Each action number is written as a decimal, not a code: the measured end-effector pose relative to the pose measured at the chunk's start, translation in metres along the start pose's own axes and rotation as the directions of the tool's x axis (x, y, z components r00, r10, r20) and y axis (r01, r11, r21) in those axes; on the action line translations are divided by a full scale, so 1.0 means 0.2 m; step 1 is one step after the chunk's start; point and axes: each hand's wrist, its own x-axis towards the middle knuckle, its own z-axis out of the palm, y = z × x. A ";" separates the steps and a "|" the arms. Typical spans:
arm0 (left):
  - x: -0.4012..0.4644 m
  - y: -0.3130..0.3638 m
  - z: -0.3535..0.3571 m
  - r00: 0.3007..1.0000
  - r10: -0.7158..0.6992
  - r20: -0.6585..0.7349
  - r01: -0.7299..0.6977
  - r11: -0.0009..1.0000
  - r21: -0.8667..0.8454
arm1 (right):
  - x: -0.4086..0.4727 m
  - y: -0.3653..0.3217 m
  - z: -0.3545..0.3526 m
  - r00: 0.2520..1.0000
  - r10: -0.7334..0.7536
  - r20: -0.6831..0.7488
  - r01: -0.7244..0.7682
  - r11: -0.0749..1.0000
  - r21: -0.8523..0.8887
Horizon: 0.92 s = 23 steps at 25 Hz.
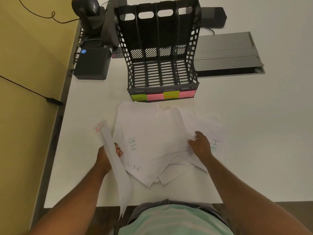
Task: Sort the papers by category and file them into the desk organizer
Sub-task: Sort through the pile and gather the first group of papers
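Observation:
A loose pile of white papers [152, 133] lies on the white desk [254, 124], some marked "HR" in green. My left hand [108, 153] grips a thin stack of sheets [116, 167] held on edge, left of the pile; red lettering shows at its top. My right hand [200, 145] rests on the pile's right side, fingers pinching a sheet's edge beside another "HR" paper [215, 145]. The black desk organizer [160, 48] stands behind the pile, its four slots empty, with green and pink sticky labels [162, 95] along its front.
A black box with a blue dot [92, 63] and a dark camera-like device [91, 16] sit at the back left. A grey flat tray [227, 53] lies right of the organizer. The desk's left edge borders a yellow floor with cables.

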 end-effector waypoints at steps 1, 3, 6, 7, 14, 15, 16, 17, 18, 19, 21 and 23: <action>0.03 -0.01 0.03 0.999 0.007 -0.042 -0.002 0.995 0.103 | 0.00 -0.02 0.00 0.999 -0.022 0.024 0.022 1.000 -0.007; 0.06 -0.03 0.07 0.987 0.034 -0.155 0.009 0.963 0.271 | 0.02 -0.04 -0.02 0.994 -0.085 0.070 0.085 0.996 -0.007; 0.06 -0.06 0.15 0.992 0.069 -0.109 -0.029 0.942 0.335 | 0.12 -0.06 -0.16 0.969 -0.112 -0.219 0.076 0.983 -0.166; 0.07 -0.07 0.15 0.991 0.093 -0.100 -0.053 0.937 0.346 | 0.17 -0.05 -0.24 0.963 -0.074 -0.261 -0.002 0.960 -0.280; 0.10 -0.09 0.17 0.985 0.120 -0.121 -0.080 0.952 0.296 | 0.20 0.06 -0.39 0.986 -0.045 -0.158 -0.058 0.804 -0.591; 0.11 -0.09 0.17 0.985 0.121 -0.125 -0.080 0.954 0.289 | 0.16 0.06 -0.36 0.981 -0.116 -0.158 0.006 0.824 -0.566; 0.11 -0.09 0.17 0.984 0.117 -0.133 -0.076 0.957 0.279 | 0.11 0.05 -0.32 0.972 -0.189 -0.140 0.088 0.845 -0.528; 0.12 -0.09 0.17 0.984 0.116 -0.136 -0.076 0.960 0.270 | 0.05 0.05 -0.26 0.958 -0.267 -0.108 0.183 0.852 -0.491; 0.12 -0.09 0.18 0.985 0.112 -0.135 -0.074 0.963 0.258 | -0.02 0.04 -0.20 0.935 -0.345 -0.081 0.275 0.850 -0.450; 0.13 -0.10 0.19 0.985 0.108 -0.134 -0.073 0.966 0.247 | -0.10 0.03 -0.13 0.907 -0.416 -0.065 0.359 0.845 -0.395; 0.12 -0.11 0.22 0.984 0.102 -0.148 -0.064 0.968 0.242 | -0.23 0.02 0.00 0.840 -0.542 -0.030 0.514 0.811 -0.278; 0.13 -0.11 0.24 0.980 0.097 -0.174 -0.052 0.968 0.247 | -0.31 0.03 0.10 0.776 -0.629 0.041 0.629 0.766 -0.133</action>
